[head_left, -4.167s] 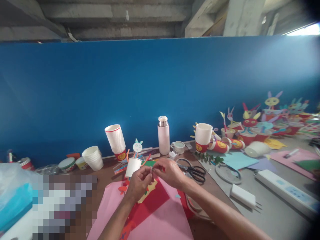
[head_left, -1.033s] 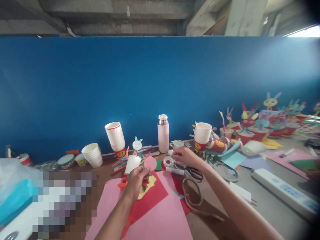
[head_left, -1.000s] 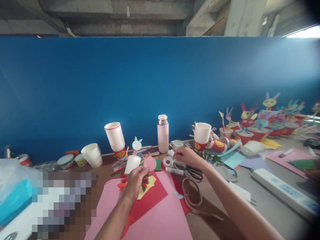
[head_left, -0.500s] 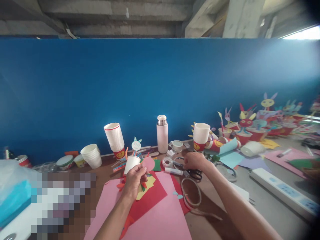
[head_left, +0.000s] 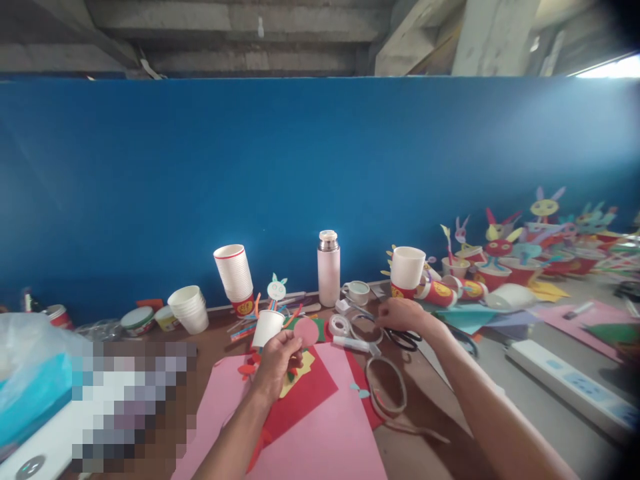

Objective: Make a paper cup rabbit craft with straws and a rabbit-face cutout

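Observation:
My left hand (head_left: pixel 277 361) is closed in a pinch on a small pink paper circle (head_left: pixel 306 331), held up over red paper (head_left: pixel 306 395) and yellow paper. A white paper cup (head_left: pixel 267 327) with coloured strips stands just behind it. My right hand (head_left: pixel 400 314) reaches out to the right of the circle. Its fingers are curled down over black-handled scissors (head_left: pixel 407 339) on the brown table. A roll of tape (head_left: pixel 341 325) and a glue stick (head_left: pixel 352 344) lie between my two hands.
A pink sheet (head_left: pixel 327 433) lies at the front, with a loop of tape backing (head_left: pixel 386 395) beside it. Stacked cups (head_left: pixel 234 275), a white flask (head_left: pixel 329 277) and a small mug (head_left: pixel 359 292) line the blue wall. Paper-cup animal crafts (head_left: pixel 500 257) and a power strip (head_left: pixel 565 383) fill the right.
My right hand left my left hand, reached right past the tape roll and settled on the scissors, which shifted slightly right. My left hand now holds the pink circle up alone.

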A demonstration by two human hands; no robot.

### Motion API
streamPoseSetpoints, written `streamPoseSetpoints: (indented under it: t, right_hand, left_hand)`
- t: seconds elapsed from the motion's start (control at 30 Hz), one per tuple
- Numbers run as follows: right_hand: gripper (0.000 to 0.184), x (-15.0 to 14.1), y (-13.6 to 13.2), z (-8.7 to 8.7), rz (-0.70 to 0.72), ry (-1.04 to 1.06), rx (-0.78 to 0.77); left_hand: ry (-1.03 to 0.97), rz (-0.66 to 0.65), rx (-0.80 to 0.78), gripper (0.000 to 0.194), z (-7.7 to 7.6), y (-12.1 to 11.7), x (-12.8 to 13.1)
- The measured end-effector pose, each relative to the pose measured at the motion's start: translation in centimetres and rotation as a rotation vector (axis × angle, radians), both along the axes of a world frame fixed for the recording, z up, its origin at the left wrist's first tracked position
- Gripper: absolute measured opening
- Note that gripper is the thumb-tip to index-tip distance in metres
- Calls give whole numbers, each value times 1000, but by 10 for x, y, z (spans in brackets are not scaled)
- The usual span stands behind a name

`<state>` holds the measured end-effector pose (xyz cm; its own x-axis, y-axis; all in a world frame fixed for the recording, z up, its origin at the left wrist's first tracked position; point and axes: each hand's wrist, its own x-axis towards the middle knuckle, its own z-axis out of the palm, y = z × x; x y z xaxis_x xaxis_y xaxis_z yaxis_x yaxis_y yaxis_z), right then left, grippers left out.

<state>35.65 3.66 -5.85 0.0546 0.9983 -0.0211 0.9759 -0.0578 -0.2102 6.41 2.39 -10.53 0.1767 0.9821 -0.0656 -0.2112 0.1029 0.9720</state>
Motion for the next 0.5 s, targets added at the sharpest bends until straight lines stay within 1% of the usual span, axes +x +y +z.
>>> streamPoseSetpoints:
  t: [0.1,0.17,0.27,0.4,0.5]
  right_hand:
    - [22,-1,1,5,33,101,51]
    - [23,-13,1,5,92,200,87]
    - [23,-47,0,0,205,381,100]
    - [20,-95,-7,-14,327,595,53]
    - [19,-118,-14,-24,386,719,3]
  left_hand:
    - [-25,-13,-9,18,-1,-1,0]
    - [-47,-25,-20,18,-1,-1,0]
    - [-93,-39,-31,19,2,-1,0]
    - [-153,-67,-15,17,8,-1,0]
    - [-166,-108,-1,16,12,-4,1]
